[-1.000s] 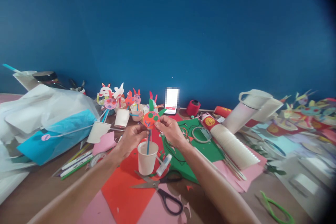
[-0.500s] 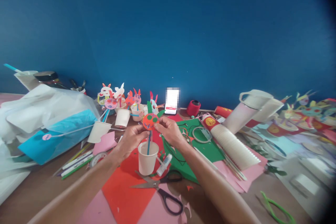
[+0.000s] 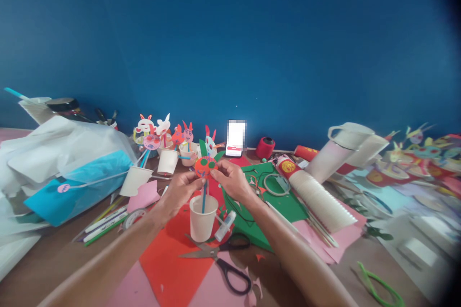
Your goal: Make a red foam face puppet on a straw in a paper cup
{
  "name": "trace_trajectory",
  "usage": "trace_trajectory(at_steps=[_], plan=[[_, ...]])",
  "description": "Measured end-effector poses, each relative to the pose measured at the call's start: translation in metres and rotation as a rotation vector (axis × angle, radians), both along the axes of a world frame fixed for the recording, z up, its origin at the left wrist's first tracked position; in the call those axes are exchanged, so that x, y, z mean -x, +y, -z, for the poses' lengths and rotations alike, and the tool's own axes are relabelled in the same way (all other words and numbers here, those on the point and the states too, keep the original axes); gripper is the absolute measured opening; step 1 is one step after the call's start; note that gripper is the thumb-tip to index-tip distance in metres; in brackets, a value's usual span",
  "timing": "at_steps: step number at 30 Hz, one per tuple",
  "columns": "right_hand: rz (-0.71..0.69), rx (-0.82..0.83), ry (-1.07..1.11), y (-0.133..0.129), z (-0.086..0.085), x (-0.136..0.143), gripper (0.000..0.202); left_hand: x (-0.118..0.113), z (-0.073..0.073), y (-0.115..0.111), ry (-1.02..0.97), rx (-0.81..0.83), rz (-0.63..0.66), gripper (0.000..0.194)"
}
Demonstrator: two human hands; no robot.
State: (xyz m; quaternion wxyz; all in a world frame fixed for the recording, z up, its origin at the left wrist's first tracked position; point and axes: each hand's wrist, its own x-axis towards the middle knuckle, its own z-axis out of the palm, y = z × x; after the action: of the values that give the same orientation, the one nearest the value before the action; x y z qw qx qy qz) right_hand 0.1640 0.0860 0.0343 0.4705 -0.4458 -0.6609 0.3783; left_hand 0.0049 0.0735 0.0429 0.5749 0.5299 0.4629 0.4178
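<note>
An orange paper face [image 3: 206, 167] with green eyes and green ears sits at the top of a blue straw [image 3: 204, 199]. The straw stands in a white paper cup [image 3: 201, 223]. My left hand [image 3: 183, 187] pinches the face's lower left edge, near the straw's top. On its right edge, my right hand [image 3: 232, 180] closes finger and thumb. Just in front of the cup, open scissors [image 3: 214, 252] with black handles lie on red paper [image 3: 176, 264]. A glue stick [image 3: 225, 226] rests to the cup's right.
Several cups with paper animal faces, one a pink face [image 3: 151, 142], stand behind at left. A phone [image 3: 236, 139] leans by the wall. Stacked paper cups [image 3: 322, 196] lie right of green card [image 3: 266, 230], near a white jug [image 3: 336, 153]. A blue bag [image 3: 79, 187] fills the left.
The orange face tips slightly, looking a little flatter and lower. Both hands stay closed on its edges, and the cup stays in place.
</note>
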Motion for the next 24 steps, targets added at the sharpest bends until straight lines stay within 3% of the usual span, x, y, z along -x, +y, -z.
trace_trajectory(at_steps=[14, 24], plan=[[-0.018, 0.003, -0.028, 0.0009, 0.003, -0.0008, 0.019, 0.0012, 0.0049, -0.0002, 0.028, -0.033, -0.003, 0.018], [-0.037, 0.03, -0.033, -0.003, -0.0048, -0.0005, 0.025, 0.0004, 0.0037, 0.0019, -0.018, -0.011, -0.01, 0.016]])
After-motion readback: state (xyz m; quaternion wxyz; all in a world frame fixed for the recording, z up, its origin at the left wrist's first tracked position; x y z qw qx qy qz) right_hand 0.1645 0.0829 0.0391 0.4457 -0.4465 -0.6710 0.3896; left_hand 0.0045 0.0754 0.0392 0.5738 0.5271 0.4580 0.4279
